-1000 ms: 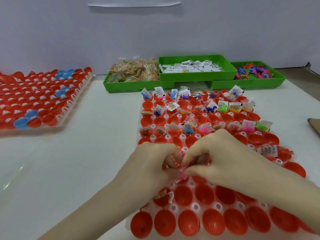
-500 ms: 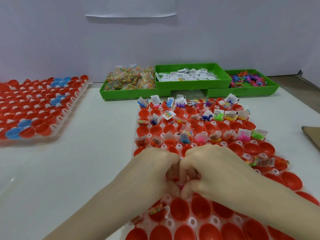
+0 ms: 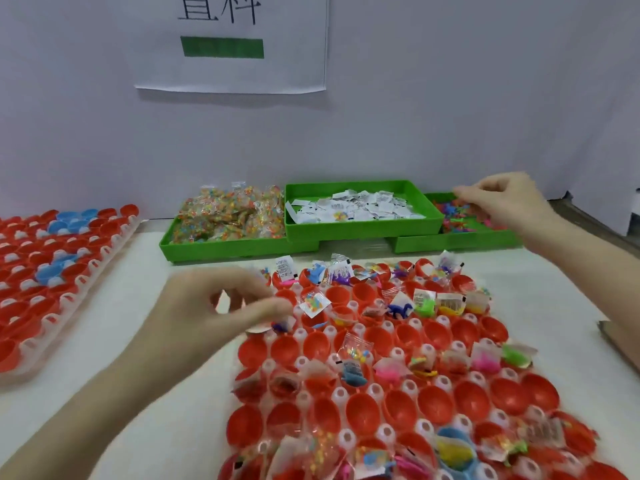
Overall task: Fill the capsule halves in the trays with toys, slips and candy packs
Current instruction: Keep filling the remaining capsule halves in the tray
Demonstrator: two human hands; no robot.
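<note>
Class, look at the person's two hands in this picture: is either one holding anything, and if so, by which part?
It cannot be told. The right hand hangs over the toy bin with fingers pinched; the left hand is blurred beside the capsule tray. No held item shows.

A white sheet of paper hangs on the pale wall, near its top edge; it carries black characters (cut off at the top) and a green bar under them. At the right edge of the white table lies a brown cardboard piece.
</note>
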